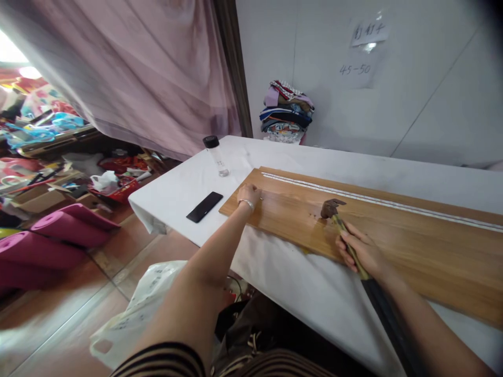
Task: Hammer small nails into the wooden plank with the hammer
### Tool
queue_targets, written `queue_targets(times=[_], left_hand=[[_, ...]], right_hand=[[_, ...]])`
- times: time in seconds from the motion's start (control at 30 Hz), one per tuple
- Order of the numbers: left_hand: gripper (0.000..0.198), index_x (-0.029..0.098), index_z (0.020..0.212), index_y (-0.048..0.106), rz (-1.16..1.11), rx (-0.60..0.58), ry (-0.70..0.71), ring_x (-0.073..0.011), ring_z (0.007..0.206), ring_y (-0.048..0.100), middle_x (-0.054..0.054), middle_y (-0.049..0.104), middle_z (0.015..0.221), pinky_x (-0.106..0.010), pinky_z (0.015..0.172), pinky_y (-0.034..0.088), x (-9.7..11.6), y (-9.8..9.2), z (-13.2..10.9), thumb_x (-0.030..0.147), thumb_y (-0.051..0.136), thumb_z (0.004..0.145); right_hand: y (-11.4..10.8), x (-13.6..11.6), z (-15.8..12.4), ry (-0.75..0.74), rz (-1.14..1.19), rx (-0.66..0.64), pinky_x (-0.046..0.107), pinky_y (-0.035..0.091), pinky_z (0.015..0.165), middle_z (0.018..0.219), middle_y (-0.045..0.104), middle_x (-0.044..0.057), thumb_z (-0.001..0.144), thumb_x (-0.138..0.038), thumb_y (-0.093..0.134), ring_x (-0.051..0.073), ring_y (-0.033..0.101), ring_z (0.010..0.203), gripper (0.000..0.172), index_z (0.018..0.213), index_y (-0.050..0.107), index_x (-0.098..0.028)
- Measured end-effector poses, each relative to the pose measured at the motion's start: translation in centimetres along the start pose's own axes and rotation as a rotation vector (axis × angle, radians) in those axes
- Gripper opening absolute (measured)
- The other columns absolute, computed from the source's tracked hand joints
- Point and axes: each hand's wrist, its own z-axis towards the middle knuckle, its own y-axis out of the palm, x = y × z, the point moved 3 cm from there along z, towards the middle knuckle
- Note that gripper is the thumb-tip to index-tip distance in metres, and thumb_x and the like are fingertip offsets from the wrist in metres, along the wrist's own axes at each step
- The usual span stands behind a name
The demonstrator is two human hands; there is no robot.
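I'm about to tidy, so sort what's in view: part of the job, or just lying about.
Part of the job, apparently:
hammer, in the right hand
board
white strips on it
table beneath

Apparently just lying about:
phone
bottle
cloth pile
pink rolls
white bag

Head-worn view, near above the hands (369, 254), forward and down across the table (176, 183) toward the wall (322, 42).

Glare burns out the upper left while the left edge blurs
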Motion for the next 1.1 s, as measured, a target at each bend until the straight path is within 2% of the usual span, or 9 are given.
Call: queue_targets(times=[0.1, 0.3, 0.37, 0.5, 0.57, 0.73, 0.93, 1.1], left_hand=[[0.028, 0.020, 0.108, 0.078, 0.051, -0.005, -0.018, -0.0294, 0.120, 0.070, -0.014, 0.078, 0.127, -0.036, 0.098, 0.053, -0.3, 0.4, 0.0, 0.036, 0.057, 0.098], [0.030, 0.018, 0.110, 0.079, 0.132, 0.018, -0.009, -0.0356, 0.124, 0.069, -0.019, 0.075, 0.130, -0.045, 0.101, 0.055, -0.2, 1.2, 0.9, 0.031, 0.057, 0.096], [0.031, 0.017, 0.113, 0.079, 0.148, -0.028, -0.030, -0.0355, 0.125, 0.070, -0.019, 0.075, 0.132, -0.044, 0.100, 0.057, -0.2, 1.2, 1.5, 0.029, 0.056, 0.097], [0.035, 0.012, 0.115, 0.079, 0.211, -0.166, -0.057, -0.0319, 0.122, 0.073, -0.020, 0.078, 0.128, -0.035, 0.095, 0.058, 0.0, 0.9, 2.5, 0.030, 0.054, 0.100], [0.035, 0.011, 0.117, 0.079, 0.236, -0.186, -0.039, -0.0321, 0.123, 0.072, -0.020, 0.078, 0.129, -0.034, 0.094, 0.058, 0.1, 0.7, 2.8, 0.030, 0.055, 0.100], [0.038, 0.009, 0.118, 0.079, 0.282, -0.164, 0.019, -0.0340, 0.119, 0.073, -0.023, 0.077, 0.128, -0.036, 0.091, 0.059, 0.4, 0.6, 2.5, 0.030, 0.052, 0.101], [0.039, 0.008, 0.122, 0.076, 0.384, -0.113, 0.109, -0.0346, 0.125, 0.069, -0.025, 0.074, 0.131, -0.037, 0.099, 0.054, 0.8, 1.0, 1.8, 0.028, 0.049, 0.103], [0.041, 0.009, 0.124, 0.073, 0.359, -0.054, 0.150, -0.0327, 0.125, 0.069, -0.023, 0.074, 0.129, -0.037, 0.100, 0.052, 1.2, 0.6, 1.2, 0.025, 0.041, 0.103]], right_hand=[[0.0, -0.2, -0.1, -0.034, 0.016, 0.010, 0.019, 0.032, 0.029, 0.066, 0.053, -0.010, 0.083, -0.054, 0.074, 0.008, 0.040, 0.036, 0.081, 0.153, 0.049, -0.025], [0.2, 0.0, 0.3, -0.022, 0.021, -0.005, 0.019, 0.031, 0.029, 0.064, 0.052, -0.011, 0.084, -0.051, 0.072, 0.007, 0.040, 0.035, 0.086, 0.159, 0.043, -0.021], [0.2, 0.0, 0.4, -0.031, 0.028, -0.009, 0.018, 0.030, 0.028, 0.064, 0.052, -0.011, 0.085, -0.050, 0.071, 0.007, 0.040, 0.034, 0.085, 0.160, 0.043, -0.021], [0.0, -0.5, 0.2, -0.048, 0.041, -0.022, 0.019, 0.031, 0.028, 0.065, 0.053, -0.010, 0.086, -0.049, 0.070, 0.008, 0.042, 0.035, 0.083, 0.161, 0.043, -0.024], [0.0, -0.6, 0.1, -0.045, 0.047, -0.024, 0.019, 0.031, 0.028, 0.065, 0.054, -0.010, 0.087, -0.049, 0.070, 0.008, 0.042, 0.035, 0.083, 0.161, 0.043, -0.024], [0.2, 0.0, 0.2, -0.031, 0.040, -0.039, 0.019, 0.032, 0.028, 0.065, 0.055, -0.010, 0.089, -0.049, 0.070, 0.007, 0.042, 0.035, 0.081, 0.161, 0.043, -0.025], [0.1, 0.3, 0.3, -0.044, 0.044, -0.044, 0.019, 0.031, 0.028, 0.066, 0.055, -0.010, 0.088, -0.048, 0.070, 0.007, 0.042, 0.035, 0.080, 0.160, 0.045, -0.023], [-0.3, -0.1, 0.4, -0.026, 0.071, -0.038, 0.019, 0.032, 0.028, 0.065, 0.053, -0.011, 0.089, -0.045, 0.069, 0.008, 0.042, 0.035, 0.078, 0.159, 0.043, -0.024]])
